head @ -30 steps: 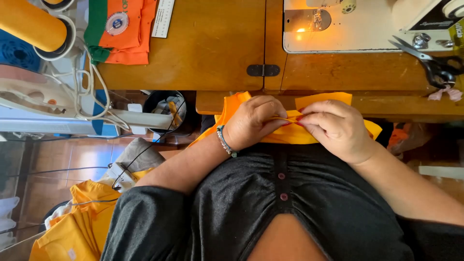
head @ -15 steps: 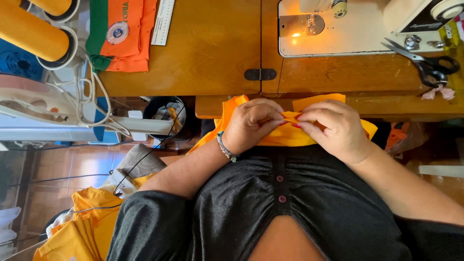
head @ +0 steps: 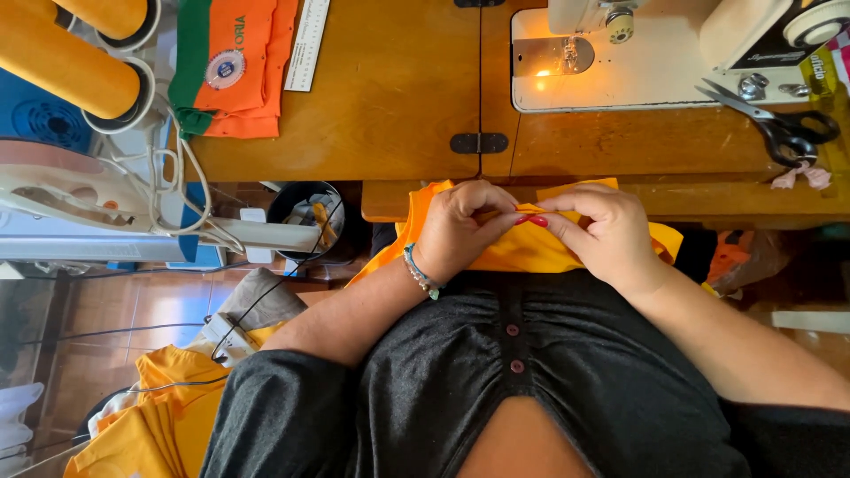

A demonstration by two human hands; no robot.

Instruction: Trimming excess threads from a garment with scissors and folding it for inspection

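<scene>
An orange piece of fabric (head: pixel 522 252) lies in my lap against the front edge of the wooden sewing table (head: pixel 390 106). My left hand (head: pixel 456 226), with a beaded bracelet at the wrist, pinches the fabric's upper edge. My right hand (head: pixel 602 230) pinches the same edge right beside it, fingertips of both hands meeting at the middle. Most of the fabric is hidden under my hands.
A white sewing machine (head: pixel 637 53) with its lamp on stands at the back right, black scissors (head: pixel 779 124) beside it. Orange-and-green cloth (head: pixel 235 66) and a ruler (head: pixel 308 44) lie at left. Orange thread cones (head: pixel 66 62), an iron (head: pixel 62 190) and orange garments (head: pixel 150 416) sit lower left.
Both hands stay pinched on the orange fabric's edge; the fingers have shifted slightly along it. The head camera has tilted a little toward the table.
</scene>
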